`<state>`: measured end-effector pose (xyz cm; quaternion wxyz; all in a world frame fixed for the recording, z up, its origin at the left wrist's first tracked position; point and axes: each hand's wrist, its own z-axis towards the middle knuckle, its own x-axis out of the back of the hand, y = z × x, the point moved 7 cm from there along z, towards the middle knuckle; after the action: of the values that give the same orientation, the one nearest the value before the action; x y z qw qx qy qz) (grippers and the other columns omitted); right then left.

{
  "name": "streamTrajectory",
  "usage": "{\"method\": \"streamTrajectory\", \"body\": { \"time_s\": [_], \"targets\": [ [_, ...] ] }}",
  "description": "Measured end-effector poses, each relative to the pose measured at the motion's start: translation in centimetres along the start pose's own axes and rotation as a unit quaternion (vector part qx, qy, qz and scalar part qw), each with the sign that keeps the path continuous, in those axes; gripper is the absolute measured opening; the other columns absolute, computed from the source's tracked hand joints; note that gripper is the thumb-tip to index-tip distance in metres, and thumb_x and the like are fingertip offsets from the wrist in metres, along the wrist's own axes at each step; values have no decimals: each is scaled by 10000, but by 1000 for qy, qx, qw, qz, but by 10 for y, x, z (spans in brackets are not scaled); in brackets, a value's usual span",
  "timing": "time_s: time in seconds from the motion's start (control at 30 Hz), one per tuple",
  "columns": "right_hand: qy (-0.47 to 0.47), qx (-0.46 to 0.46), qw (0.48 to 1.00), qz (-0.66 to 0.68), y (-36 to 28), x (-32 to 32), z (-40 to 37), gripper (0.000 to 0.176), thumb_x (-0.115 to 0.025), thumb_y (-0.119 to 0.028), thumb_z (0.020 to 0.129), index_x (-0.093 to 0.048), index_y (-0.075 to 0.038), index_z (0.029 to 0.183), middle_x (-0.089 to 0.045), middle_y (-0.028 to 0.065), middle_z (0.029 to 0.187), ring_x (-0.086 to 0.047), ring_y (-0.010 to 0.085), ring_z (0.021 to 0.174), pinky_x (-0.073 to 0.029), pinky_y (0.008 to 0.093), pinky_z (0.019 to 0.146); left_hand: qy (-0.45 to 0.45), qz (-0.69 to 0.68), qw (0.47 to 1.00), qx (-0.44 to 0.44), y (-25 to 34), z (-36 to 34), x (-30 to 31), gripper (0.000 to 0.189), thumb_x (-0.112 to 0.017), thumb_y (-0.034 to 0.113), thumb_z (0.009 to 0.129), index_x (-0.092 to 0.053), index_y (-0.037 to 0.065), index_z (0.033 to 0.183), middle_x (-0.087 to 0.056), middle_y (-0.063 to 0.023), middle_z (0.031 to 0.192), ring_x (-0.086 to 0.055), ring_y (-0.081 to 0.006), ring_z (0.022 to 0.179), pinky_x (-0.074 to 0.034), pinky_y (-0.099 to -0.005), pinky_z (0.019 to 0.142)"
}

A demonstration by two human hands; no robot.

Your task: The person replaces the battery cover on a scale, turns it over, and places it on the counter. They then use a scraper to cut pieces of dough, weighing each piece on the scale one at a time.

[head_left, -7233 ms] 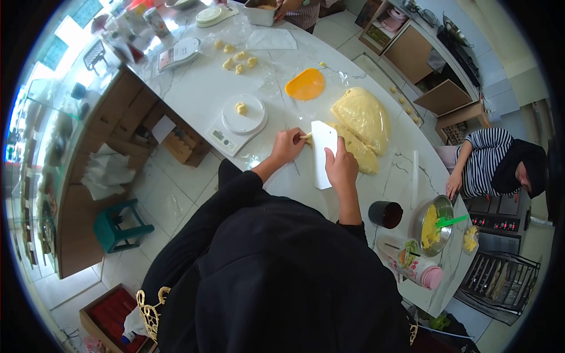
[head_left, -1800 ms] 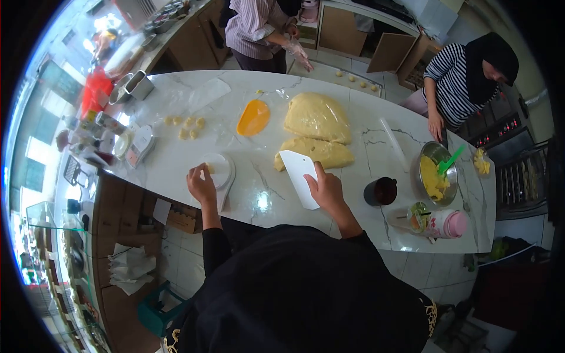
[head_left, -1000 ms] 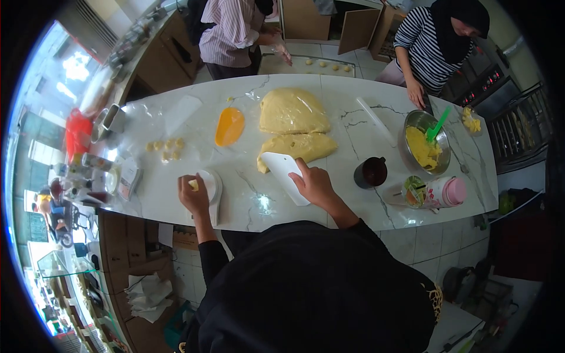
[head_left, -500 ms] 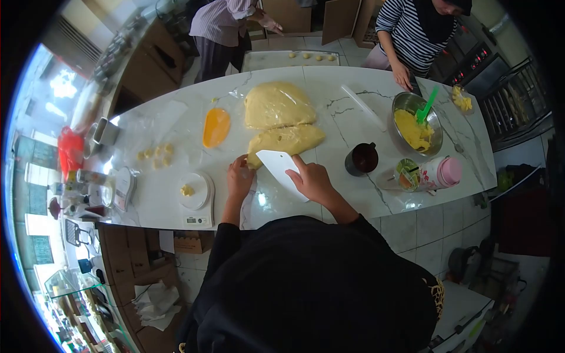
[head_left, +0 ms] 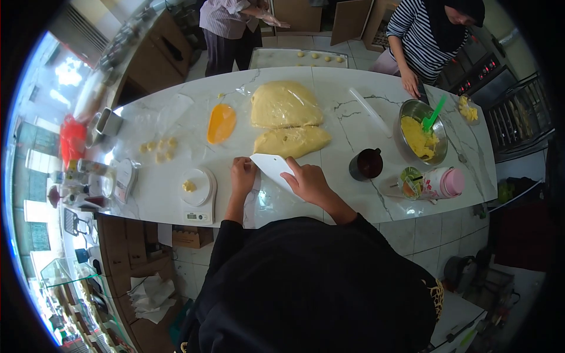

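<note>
My right hand grips a white dough scraper, whose far edge lies just short of the dough. My left hand is closed beside the scraper's left corner; whatever its fingers hold is hidden. In front of both hands lies a smaller strip of yellow dough, with a large dough slab behind it under clear plastic. Left of my left hand stands a white digital scale bearing a small dough piece.
Small dough balls and an orange scraper lie to the left. On the right are a dark mug, a steel bowl with yellow filling and a green spatula, and a pink-capped bottle. Two people stand across the table.
The scraper and my left hand have come back from the front edge of the dough strip. My left fingers have curled in more. The whole view has shifted slightly.
</note>
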<state>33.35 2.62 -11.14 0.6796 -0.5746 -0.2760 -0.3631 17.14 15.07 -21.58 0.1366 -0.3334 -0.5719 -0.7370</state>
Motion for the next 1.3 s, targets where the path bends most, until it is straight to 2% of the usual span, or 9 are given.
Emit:
{"method": "streamTrajectory", "body": {
  "time_s": [0.07, 0.27, 0.53, 0.73, 0.8, 0.93, 1.1, 1.2, 1.3],
  "targets": [
    [6, -9, 1000, 3, 1, 1, 2, 344, -589, -292, 862, -475, -26, 1049, -542, 176, 543, -555, 369, 505, -410, 450, 461, 30, -91, 995, 0, 12, -4, 5, 172, -639, 57, 778, -585, -21, 922, -620, -138, 822, -634, -251, 740, -513, -318, 661],
    [24, -11, 1000, -15, 7, -6, 9, 320, -574, -291, 864, -468, -34, 1021, -560, 183, 553, -566, 383, 519, -428, 472, 481, 57, -126, 988, 60, 17, -8, 7, 161, -618, 45, 793, -552, -22, 924, -647, -166, 802, -658, -265, 722, -530, -339, 664],
    [0, 43, 999, 1, -9, -12, 30, 311, -564, -280, 871, -472, -38, 1043, -584, 198, 613, -578, 410, 585, -429, 485, 509, 119, -144, 976, 114, -4, -24, 12, 240, -648, 40, 753, -646, -28, 983, -668, -132, 780, -640, -167, 679, -517, -283, 662],
    [-61, 22, 996, -69, -27, -33, 53, 293, -539, -283, 876, -448, -59, 1042, -606, 190, 650, -602, 393, 624, -449, 483, 543, 110, -189, 965, 146, -5, -27, 20, 155, -645, 26, 748, -660, -60, 876, -673, -143, 733, -652, -167, 655, -511, -273, 632],
    [-96, -2, 991, -91, -32, -42, 57, 367, -547, -285, 873, -458, -52, 1143, -612, 206, 671, -605, 397, 632, -460, 486, 567, 108, -172, 971, 128, 0, -29, 23, 133, -653, 25, 747, -661, -53, 855, -668, -162, 734, -656, -178, 650, -510, -277, 624],
    [-116, 8, 984, -138, -46, -55, 63, 341, -541, -272, 873, -447, -64, 1126, -623, 188, 672, -620, 377, 630, -470, 474, 561, 110, -146, 980, 76, -2, -28, 21, 135, -655, 73, 759, -670, -24, 852, -663, -151, 724, -631, -156, 606, -492, -271, 596],
    [-147, 24, 977, -151, -60, -57, 66, 208, -520, -202, 880, -449, -58, 1012, -638, 159, 685, -645, 341, 656, -485, 453, 568, 75, 74, 994, -8, 8, -28, 23, 49, -620, 76, 735, -627, 28, 737, -595, -120, 684, -587, -302, 650, -476, -378, 607],
    [-130, 21, 982, -133, -54, -70, 66, 211, -557, -170, 839, -456, -52, 983, -633, 152, 664, -647, 327, 637, -488, 437, 544, 69, 88, 993, -29, 9, -31, 26, 94, -612, 130, 763, -626, 51, 716, -556, -118, 715, -566, -315, 719, -463, -432, 662],
    [-124, 17, 985, -121, -49, -81, 71, 254, -577, -181, 824, -474, -42, 1010, -624, 148, 652, -637, 330, 613, -479, 438, 533, 50, 96, 993, -40, 13, -31, 25, 80, -614, 120, 758, -632, 53, 716, -547, -117, 709, -565, -312, 724, -466, -414, 658]
  ]
}}
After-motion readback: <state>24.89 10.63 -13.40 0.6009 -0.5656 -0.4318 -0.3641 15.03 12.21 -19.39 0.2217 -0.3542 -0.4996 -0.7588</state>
